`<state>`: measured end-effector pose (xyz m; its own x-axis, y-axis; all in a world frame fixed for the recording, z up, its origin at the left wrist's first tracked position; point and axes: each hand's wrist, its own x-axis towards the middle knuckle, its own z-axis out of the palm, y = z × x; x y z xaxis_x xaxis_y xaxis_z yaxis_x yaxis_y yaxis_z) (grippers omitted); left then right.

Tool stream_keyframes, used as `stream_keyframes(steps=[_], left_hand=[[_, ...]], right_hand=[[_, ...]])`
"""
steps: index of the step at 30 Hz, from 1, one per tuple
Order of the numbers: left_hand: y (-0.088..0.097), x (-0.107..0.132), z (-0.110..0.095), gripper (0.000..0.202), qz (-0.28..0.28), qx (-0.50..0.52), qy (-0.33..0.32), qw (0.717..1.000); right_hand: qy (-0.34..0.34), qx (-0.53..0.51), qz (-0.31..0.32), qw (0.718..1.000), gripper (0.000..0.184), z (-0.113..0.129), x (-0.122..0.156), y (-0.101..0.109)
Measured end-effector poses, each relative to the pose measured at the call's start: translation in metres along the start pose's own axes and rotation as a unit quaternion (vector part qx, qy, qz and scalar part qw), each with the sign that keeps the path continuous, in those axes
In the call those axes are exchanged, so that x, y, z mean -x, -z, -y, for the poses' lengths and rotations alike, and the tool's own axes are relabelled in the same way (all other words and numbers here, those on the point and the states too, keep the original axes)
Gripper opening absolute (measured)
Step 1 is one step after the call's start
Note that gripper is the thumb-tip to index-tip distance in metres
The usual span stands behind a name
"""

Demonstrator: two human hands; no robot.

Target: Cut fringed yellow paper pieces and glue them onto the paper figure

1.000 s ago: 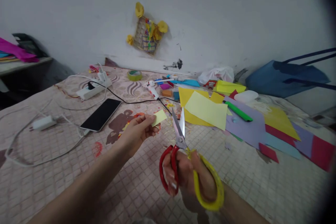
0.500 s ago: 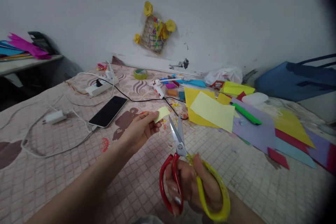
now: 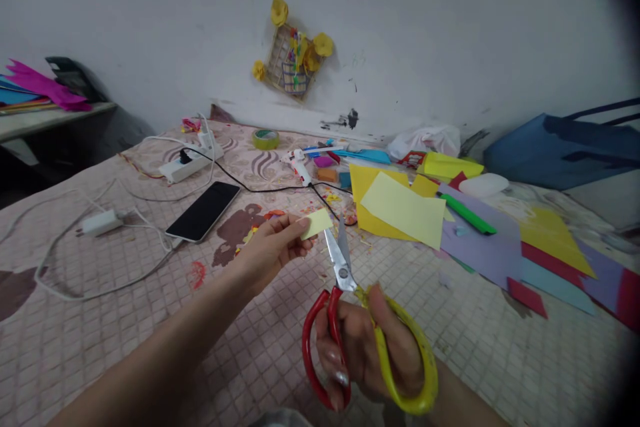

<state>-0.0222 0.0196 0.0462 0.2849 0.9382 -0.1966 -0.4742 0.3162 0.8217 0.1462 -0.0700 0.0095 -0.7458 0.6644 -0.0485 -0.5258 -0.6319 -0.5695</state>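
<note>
Between the thumb and fingers of my left hand (image 3: 277, 243) is a small pale yellow piece of paper (image 3: 318, 221), its free end pointing right. My right hand (image 3: 370, 347) grips a pair of scissors (image 3: 343, 272) with one red and one yellow handle loop. The blades are slightly apart and point up and away from me. Their tips are close to the right end of the paper piece; whether they touch it I cannot tell. A larger pale yellow sheet (image 3: 405, 210) lies to the right, on top of a deeper yellow sheet (image 3: 360, 180).
A phone (image 3: 204, 211) with a cable lies left, near a white charger (image 3: 100, 223) and a power strip (image 3: 187, 163). Behind my hands are a glue gun (image 3: 300, 168) with its black cord and a tape roll (image 3: 265, 139). Coloured papers and a green cutter (image 3: 468, 213) lie right.
My left hand has brought the paper piece a little to the right, nearer the scissor tips. The scissors have stayed almost in place, their blades slightly closer together.
</note>
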Motion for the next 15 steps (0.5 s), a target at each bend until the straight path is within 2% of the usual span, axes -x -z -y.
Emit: stream_keyframes(steps=[9,15], left_hand=[[0.0005,-0.0007,0.0012,0.026,0.01,-0.03,0.008,0.999],[0.0028,-0.0022,0.0016,0.025,0.006,-0.074,-0.015,0.997]], right_hand=[[0.02,0.002,0.004,1.0,0.062,0.0028,-0.0011,0.0029],[0.027,0.038,-0.005,0.999,0.06,0.0065,-0.0012,-0.0011]])
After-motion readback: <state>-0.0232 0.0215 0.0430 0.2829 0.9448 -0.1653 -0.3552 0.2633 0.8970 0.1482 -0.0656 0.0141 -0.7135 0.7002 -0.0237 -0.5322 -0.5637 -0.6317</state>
